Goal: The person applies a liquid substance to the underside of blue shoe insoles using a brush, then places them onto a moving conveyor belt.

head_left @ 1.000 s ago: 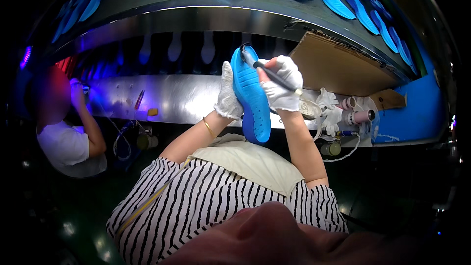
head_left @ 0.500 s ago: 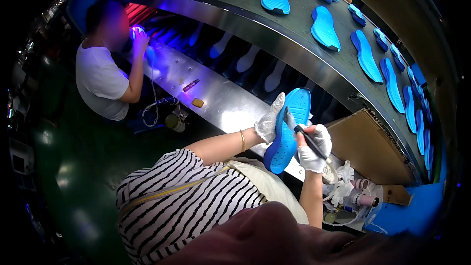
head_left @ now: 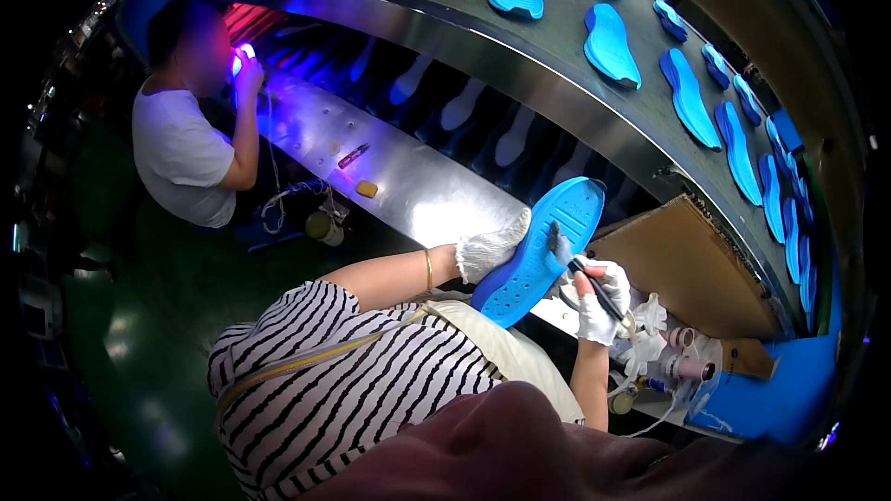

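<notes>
A blue shoe sole (head_left: 529,271) is held up at a slant in front of me, its wide face with small holes and ridges turned up. My left hand (head_left: 494,249), in a white knit glove, grips the sole along its left edge; most of its fingers are hidden beneath. In my right hand (head_left: 605,301), gloved in white with some fingertips bare, is a dark-handled brush (head_left: 594,284). Its grey bristles rest on or just over the ridged middle of the sole's face; actual contact is hard to tell.
A dark conveyor belt (head_left: 557,42) with several blue soles curves past, ahead and right. Below it runs a metal ledge (head_left: 408,186) with a red tool and a yellow block. Cardboard (head_left: 691,264) and cluttered spools stand right. A co-worker (head_left: 181,144) sits left, holding a glowing piece.
The sole has turned so its top end leans farther right and its face shows more fully. The brush has shifted slightly right and down with my right hand.
</notes>
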`<state>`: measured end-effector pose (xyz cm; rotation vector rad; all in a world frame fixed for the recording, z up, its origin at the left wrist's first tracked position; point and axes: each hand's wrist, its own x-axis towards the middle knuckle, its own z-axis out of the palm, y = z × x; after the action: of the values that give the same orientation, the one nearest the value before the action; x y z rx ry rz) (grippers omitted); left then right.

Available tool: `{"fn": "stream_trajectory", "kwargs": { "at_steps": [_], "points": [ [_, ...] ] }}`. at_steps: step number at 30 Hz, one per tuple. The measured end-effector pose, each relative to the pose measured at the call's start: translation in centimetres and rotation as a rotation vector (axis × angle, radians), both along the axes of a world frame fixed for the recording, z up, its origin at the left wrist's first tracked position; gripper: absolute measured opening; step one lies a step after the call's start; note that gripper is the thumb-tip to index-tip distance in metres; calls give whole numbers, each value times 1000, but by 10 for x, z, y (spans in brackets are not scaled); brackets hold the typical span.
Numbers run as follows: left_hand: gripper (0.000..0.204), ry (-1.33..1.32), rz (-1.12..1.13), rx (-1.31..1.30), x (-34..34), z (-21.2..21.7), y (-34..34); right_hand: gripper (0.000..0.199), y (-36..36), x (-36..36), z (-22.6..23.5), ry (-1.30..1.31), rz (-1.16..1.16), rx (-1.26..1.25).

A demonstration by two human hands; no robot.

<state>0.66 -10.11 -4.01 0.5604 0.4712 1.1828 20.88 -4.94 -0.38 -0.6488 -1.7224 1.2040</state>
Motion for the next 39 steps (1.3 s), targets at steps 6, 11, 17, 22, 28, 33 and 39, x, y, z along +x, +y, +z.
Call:
{"fn": "stream_trajectory", "kwargs": {
  "at_steps": [6,11,17,22,28,33,39],
  "points": [
    [95,22,45,-15,2,27,14,15,-2,-3,1,182,176,-267],
    [104,-186,109,167,1,19,40,16,-1,-25,7,78,23,67],
    [115,-403,195,250,-8,33,51,16,-1,-28,27,201,169,-204],
    [124,-385,200,327,-21,42,60,19,0,-36,19,-7,178,150],
    [131,-503,161,508,-32,48,67,15,8,-38,17,395,158,-353],
    [127,-453,17,655,-39,44,81,15,-4,-34,21,98,191,-394],
    [123,-130,14,655,-40,47,85,19,11,-22,25,187,196,-355]
  ]
}}
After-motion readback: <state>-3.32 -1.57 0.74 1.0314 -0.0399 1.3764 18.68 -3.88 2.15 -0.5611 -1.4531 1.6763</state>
